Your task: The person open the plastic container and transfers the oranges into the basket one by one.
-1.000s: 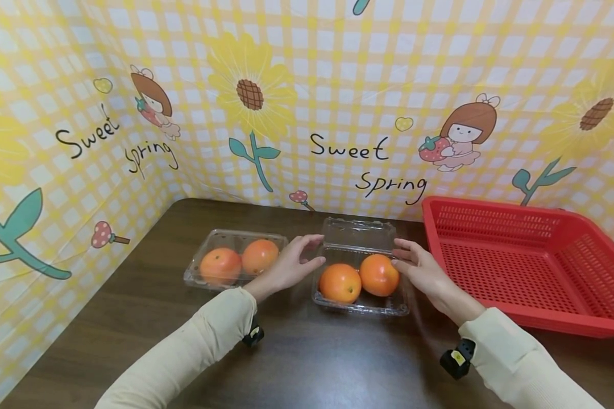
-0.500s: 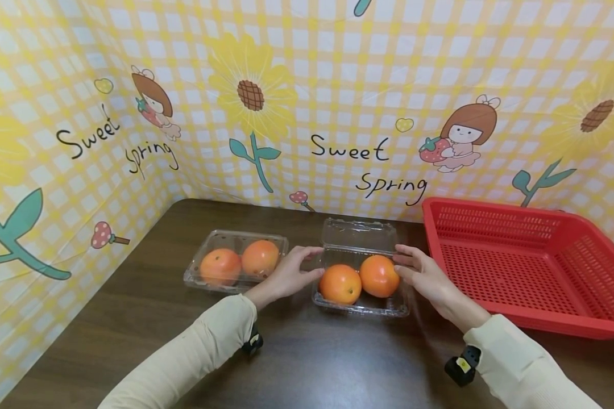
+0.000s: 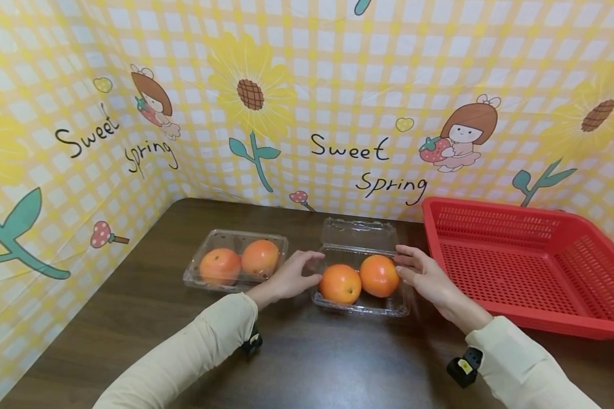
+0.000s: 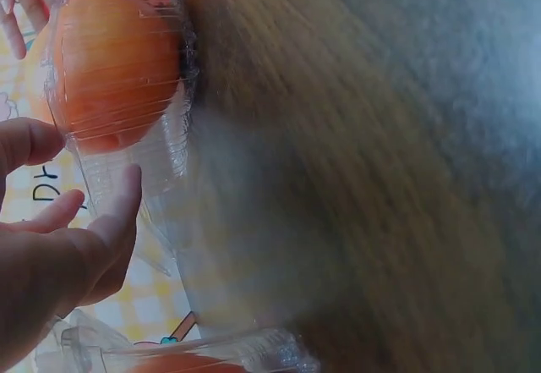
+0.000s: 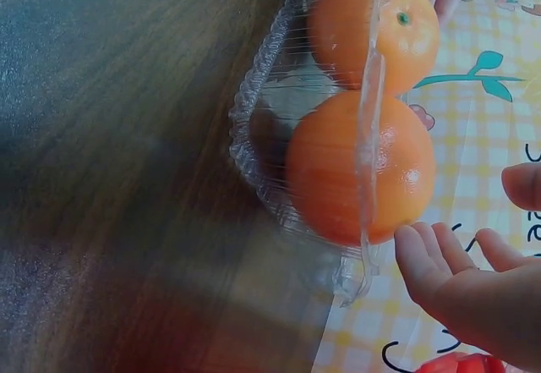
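Note:
A clear plastic clamshell box [image 3: 359, 311] stands on the table with its lid [image 3: 359, 234] tipped back, away from me. Two oranges [image 3: 340, 284] [image 5: 363, 170] sit side by side inside. At the box's left side is my left hand [image 3: 290, 275], thumb and fingers spread; in the left wrist view its thumb [image 4: 30, 143] reaches the rim and the index finger lies by the wall. My right hand [image 3: 430, 284] is at the right side, fingers loosely extended. Its fingertips [image 5: 407, 236] are close to the nearer orange in the right wrist view; contact is unclear.
To the left is a second clear box [image 3: 196, 281], closed over two oranges [image 3: 221, 266]. A red perforated basket [image 3: 568, 326] stands at the right, close to my right hand. Behind the dark wooden table [image 3: 348, 363] hangs a yellow checked cloth [image 3: 337, 102].
Both hands have come slightly nearer to me along the box's sides, the left one lower beside the left orange. The boxes, oranges and basket have stayed put.

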`<action>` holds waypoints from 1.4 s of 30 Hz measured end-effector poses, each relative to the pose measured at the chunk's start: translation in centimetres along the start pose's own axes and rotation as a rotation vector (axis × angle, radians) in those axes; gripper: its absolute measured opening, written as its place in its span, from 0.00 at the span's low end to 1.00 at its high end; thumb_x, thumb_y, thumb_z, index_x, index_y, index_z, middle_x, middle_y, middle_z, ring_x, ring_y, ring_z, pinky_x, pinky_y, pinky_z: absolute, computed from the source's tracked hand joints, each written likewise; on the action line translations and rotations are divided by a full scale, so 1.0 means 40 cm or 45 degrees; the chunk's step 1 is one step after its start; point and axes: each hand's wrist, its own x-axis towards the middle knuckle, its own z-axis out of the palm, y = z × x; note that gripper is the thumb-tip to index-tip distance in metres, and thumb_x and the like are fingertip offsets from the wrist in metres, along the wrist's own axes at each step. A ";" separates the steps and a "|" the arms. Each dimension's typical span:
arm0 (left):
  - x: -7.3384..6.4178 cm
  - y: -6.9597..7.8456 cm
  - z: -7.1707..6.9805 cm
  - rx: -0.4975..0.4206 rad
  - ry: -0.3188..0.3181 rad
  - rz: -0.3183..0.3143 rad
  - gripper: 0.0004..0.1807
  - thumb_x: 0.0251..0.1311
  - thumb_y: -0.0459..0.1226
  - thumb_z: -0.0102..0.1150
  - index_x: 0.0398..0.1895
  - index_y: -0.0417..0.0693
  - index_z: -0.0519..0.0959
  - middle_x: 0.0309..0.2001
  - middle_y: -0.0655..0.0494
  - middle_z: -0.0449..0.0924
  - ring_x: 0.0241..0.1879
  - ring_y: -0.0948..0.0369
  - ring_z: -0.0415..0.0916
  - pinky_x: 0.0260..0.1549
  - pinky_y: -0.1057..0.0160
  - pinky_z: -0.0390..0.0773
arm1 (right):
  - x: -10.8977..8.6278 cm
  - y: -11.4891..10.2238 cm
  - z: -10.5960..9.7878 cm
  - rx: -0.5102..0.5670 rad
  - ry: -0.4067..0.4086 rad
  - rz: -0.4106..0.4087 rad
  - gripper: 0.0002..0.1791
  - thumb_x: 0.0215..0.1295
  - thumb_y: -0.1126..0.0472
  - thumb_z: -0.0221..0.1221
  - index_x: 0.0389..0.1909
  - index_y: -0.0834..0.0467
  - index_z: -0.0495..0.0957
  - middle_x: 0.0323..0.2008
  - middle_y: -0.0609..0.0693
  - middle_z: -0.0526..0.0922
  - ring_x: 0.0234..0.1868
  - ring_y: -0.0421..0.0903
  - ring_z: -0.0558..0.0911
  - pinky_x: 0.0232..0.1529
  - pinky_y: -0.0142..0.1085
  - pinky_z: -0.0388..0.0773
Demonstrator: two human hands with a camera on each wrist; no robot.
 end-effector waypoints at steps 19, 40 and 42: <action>0.016 -0.001 0.010 -0.466 -0.169 -0.157 0.27 0.50 0.23 0.50 0.57 0.31 0.61 0.49 0.36 0.64 0.38 0.52 0.75 0.29 0.63 0.79 | 0.002 0.001 0.000 -0.035 0.024 -0.043 0.27 0.65 0.65 0.46 0.63 0.63 0.52 0.58 0.66 0.61 0.58 0.60 0.63 0.53 0.51 0.65; 0.006 0.003 0.019 -0.389 -0.086 -0.144 0.28 0.48 0.23 0.50 0.57 0.32 0.63 0.48 0.38 0.66 0.32 0.57 0.75 0.24 0.64 0.79 | 0.045 -0.010 -0.008 -0.343 -0.033 -0.114 0.28 0.60 0.61 0.55 0.60 0.66 0.60 0.57 0.65 0.64 0.57 0.61 0.64 0.53 0.53 0.64; 0.005 0.003 0.020 -0.395 -0.081 -0.146 0.28 0.48 0.23 0.50 0.57 0.32 0.63 0.48 0.38 0.66 0.32 0.57 0.75 0.24 0.65 0.79 | 0.050 -0.008 -0.007 -0.346 -0.039 -0.103 0.29 0.59 0.60 0.56 0.59 0.67 0.60 0.57 0.65 0.65 0.57 0.61 0.63 0.53 0.53 0.64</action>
